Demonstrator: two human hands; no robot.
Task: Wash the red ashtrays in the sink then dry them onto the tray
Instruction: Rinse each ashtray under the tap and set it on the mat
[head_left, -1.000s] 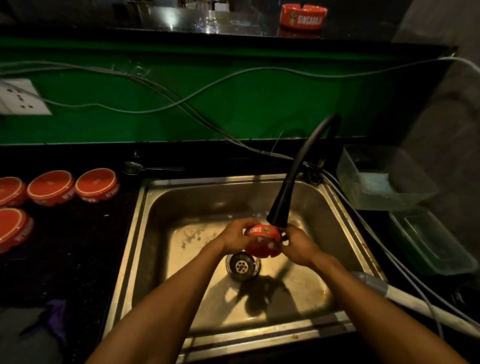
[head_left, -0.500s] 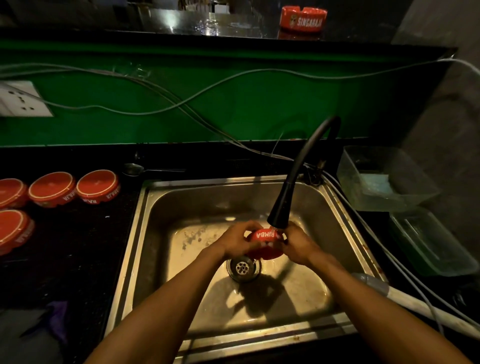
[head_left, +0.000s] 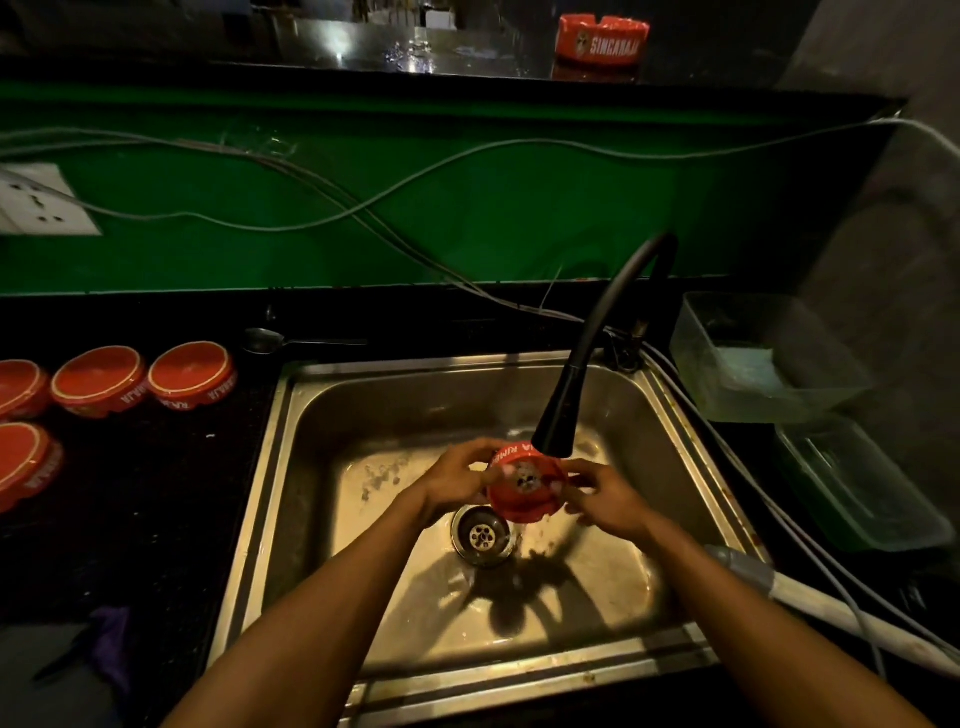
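Tilting toward the camera, a red ashtray (head_left: 525, 486) is held over the steel sink (head_left: 291, 467), directly under the black faucet (head_left: 582, 384) spout, with water seen splashing in its bowl. It is gripped at its 9 o'clock edge by the left hand (head_left: 457, 480), whose fingers are curled round the rim, and pinched at its 3 o'clock edge by the fingertips of the right hand (head_left: 605, 501). The drain (head_left: 482, 535) lies just below the ashtray, at about 7 o'clock from it. Four more red ashtrays (head_left: 98, 380) are set upside down on the dark counter at 9 o'clock of the sink, well apart from the hands. Another ashtray (head_left: 602, 40) stands upright on the shelf at 12 o'clock, above the green wall (head_left: 467, 208), across which grey cables (head_left: 332, 197) are strung. At 3 o'clock of the sink two clear plastic tubs (head_left: 758, 358) are placed, and a spoon (head_left: 291, 340) lies behind the sink at 11 o'clock.
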